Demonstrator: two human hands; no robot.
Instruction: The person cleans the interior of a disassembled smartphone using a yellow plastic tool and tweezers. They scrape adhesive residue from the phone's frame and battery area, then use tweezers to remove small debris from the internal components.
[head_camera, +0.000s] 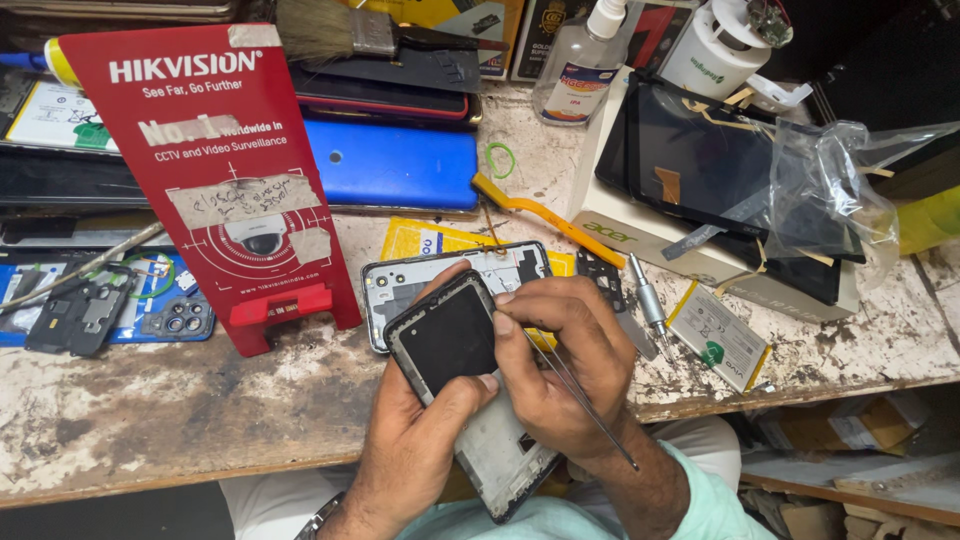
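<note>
My left hand (415, 440) grips a black phone frame (447, 338) from below, thumb on its lower right edge, holding it tilted over the table edge. My right hand (565, 365) rests on the frame's right side and pinches thin metal tweezers (585, 405), whose free end points down and right. Behind the held frame lies a second opened phone body (405, 280) with grey inner parts, flat on a yellow packet (425, 240).
A red stand (215, 170) rises at the left, with opened phone parts (105, 310) beside it. A blue case (395, 165), an orange pry tool (545, 215), a screwdriver (647, 300), a battery (718, 335), a clear bottle (578, 75), a brush (345, 30) and black screens in plastic (745, 170) crowd the worn table (180, 400).
</note>
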